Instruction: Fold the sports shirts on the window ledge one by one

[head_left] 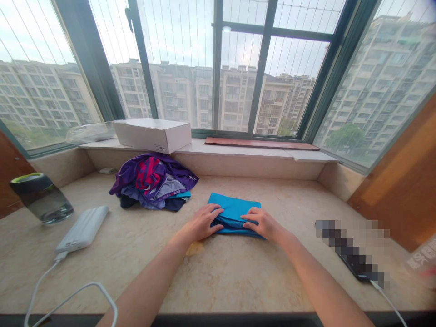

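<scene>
A folded piece of bright blue fabric [235,206], apparently a garment, lies on the stone-patterned counter in front of me. My left hand [205,221] grips its left side, fingers on top and thumb lower down near the front fold. On the opposite side, my right hand [264,223] holds the fabric in much the same way. Between the hands the front layers gape slightly. Behind and to the left sits a crumpled heap of clothes [153,181] in purple, red, grey and dark blue, apart from both hands.
A tilted-looking water bottle [42,200] and a white power bank [82,228] with a cable are on the left. The phone [350,252], partly pixelated, lies right with a cable. On the window ledge are a white box [153,134] and a reddish-brown strip [260,144].
</scene>
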`<state>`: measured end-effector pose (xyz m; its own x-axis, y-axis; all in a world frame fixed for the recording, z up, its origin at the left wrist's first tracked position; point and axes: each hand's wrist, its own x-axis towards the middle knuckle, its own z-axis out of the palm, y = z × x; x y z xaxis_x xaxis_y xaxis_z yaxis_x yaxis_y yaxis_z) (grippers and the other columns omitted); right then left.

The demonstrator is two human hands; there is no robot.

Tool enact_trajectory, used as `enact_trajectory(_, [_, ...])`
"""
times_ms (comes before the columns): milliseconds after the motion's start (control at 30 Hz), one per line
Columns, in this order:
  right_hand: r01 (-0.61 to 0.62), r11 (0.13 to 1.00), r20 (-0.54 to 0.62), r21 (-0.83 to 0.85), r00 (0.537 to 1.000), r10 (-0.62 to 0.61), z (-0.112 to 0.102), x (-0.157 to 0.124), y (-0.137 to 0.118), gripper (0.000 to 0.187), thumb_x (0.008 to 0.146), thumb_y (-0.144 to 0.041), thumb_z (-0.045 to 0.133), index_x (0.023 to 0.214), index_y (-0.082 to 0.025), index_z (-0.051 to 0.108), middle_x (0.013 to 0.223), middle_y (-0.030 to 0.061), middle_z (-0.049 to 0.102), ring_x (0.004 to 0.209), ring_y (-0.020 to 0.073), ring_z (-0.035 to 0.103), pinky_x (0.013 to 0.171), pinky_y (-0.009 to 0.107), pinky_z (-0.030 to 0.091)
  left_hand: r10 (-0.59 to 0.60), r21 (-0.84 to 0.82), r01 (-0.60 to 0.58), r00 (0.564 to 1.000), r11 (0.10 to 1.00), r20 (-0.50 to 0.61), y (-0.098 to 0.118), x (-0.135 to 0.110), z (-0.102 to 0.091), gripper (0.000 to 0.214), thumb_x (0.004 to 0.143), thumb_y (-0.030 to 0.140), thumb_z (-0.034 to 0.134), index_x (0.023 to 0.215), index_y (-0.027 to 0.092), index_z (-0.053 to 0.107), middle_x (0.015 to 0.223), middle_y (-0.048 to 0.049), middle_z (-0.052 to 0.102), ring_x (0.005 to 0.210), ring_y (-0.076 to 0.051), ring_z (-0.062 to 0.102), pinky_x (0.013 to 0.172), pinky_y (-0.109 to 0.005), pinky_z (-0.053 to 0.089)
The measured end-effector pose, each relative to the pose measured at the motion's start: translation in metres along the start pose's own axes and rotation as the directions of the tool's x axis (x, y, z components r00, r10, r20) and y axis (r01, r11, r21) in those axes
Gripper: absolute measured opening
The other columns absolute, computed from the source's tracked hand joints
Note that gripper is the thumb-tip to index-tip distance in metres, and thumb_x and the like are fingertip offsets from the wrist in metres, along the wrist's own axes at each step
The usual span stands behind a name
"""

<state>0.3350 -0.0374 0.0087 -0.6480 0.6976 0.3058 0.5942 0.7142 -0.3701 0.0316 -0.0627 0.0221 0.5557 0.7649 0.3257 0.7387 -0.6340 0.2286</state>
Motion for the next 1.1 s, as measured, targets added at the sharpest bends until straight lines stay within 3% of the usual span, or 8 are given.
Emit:
enact_trajectory(300, [0.081,0.978,-0.112,-0.191,0.988,-0.103,0.02,0.001,-0.006,0.021,0.092,-0.012,0.059,0.098,-0.024,0.076,0.099,0.0085,0.068,0.093,0.0244,0.062,0.086,0.04,0.047,-0.045,-0.015,0.045,0.999,0.999,-0.009,0.001,0.003,0.008,0.045,0.089,0.032,0.069,0.133,0.026,0.062,0.132,-0.0085,0.059,0.122,-0.028,0.056,0.107,-0.042,0.047])
enact_trajectory(467, [0.131,0.98,-0.005,-0.148,0.991,-0.134,0.011,-0.005,-0.01,0.032,0.097,-0.02,0.054,0.125,-0.025,0.068,0.098,0.0075,0.069,0.09,0.0232,0.062,0.081,0.037,0.046,0.027,-0.008,-0.027,1.0,1.0,0.006,0.008,0.004,0.008,0.029,0.094,0.021,0.06,0.121,0.026,0.069,0.117,-0.007,0.062,0.111,-0.024,0.058,0.1,-0.036,0.049])
enact_trajectory(633, [0.194,0.977,0.083,-0.086,0.979,-0.187,0.003,-0.006,-0.025,0.028,0.099,-0.038,0.053,0.103,-0.026,0.078,0.087,0.0063,0.068,0.087,0.0223,0.062,0.084,0.039,0.044,0.075,0.003,-0.076,0.996,0.997,0.055,0.012,0.003,0.004,0.025,0.095,0.016,0.054,0.112,0.023,0.071,0.102,-0.0061,0.063,0.095,-0.019,0.061,0.086,-0.029,0.051])
enact_trajectory(733, [0.105,0.994,-0.038,0.042,0.994,-0.104,0.0,0.001,-0.028,0.04,0.101,-0.048,0.046,0.097,-0.026,0.079,0.1,0.0079,0.072,0.097,0.0244,0.064,0.093,0.043,0.045,0.129,0.054,-0.135,0.987,0.989,0.091,0.012,0.001,-0.002,0.016,0.092,0.024,0.062,0.105,0.023,0.072,0.099,-0.005,0.063,0.092,-0.02,0.061,0.081,-0.028,0.05])
enact_trajectory(833, [-0.055,0.988,-0.227,0.141,0.97,0.086,0.001,0.01,-0.026,0.049,0.105,-0.048,0.031,0.127,-0.025,0.068,0.134,0.0111,0.064,0.127,0.0265,0.056,0.109,0.046,0.04,0.19,0.097,-0.201,0.975,0.975,0.117,0.013,0.001,-0.007,0.019,0.087,0.042,0.07,0.093,0.023,0.074,0.093,-0.0044,0.063,0.086,-0.02,0.061,0.078,-0.03,0.049])
enact_trajectory(900, [-0.103,0.988,-0.155,0.112,0.981,0.12,0.004,0.013,-0.026,0.055,0.104,-0.054,0.034,0.147,-0.025,0.051,0.153,0.0106,0.049,0.143,0.0273,0.04,0.119,0.048,0.03,0.222,0.126,-0.238,0.966,0.963,0.131,0.015,0.002,-0.009,0.027,0.084,0.05,0.073,0.087,0.023,0.074,0.09,-0.0045,0.063,0.084,-0.021,0.061,0.08,-0.032,0.049])
enact_trajectory(967, [-0.108,0.993,0.059,0.043,0.993,0.105,0.01,0.013,-0.03,0.066,0.099,-0.062,0.041,0.155,-0.029,0.037,0.162,0.0079,0.034,0.151,0.0289,0.025,0.123,0.052,0.018,0.244,0.14,-0.26,0.962,0.955,0.126,0.018,0.004,-0.008,0.028,0.082,0.05,0.075,0.085,0.022,0.073,0.092,-0.0053,0.065,0.088,-0.023,0.062,0.085,-0.036,0.049])
enact_trajectory(1100, [-0.161,0.987,0.306,-0.01,0.939,0.156,0.013,0.01,-0.042,0.075,0.096,-0.07,0.039,0.159,-0.033,0.021,0.167,0.0041,0.012,0.155,0.0299,0.008,0.125,0.055,0.006,0.242,0.097,-0.247,0.968,0.964,0.061,0.018,0.004,-0.003,0.04,0.086,0.035,0.073,0.123,0.024,0.065,0.125,-0.0093,0.064,0.117,-0.027,0.059,0.101,-0.04,0.047])
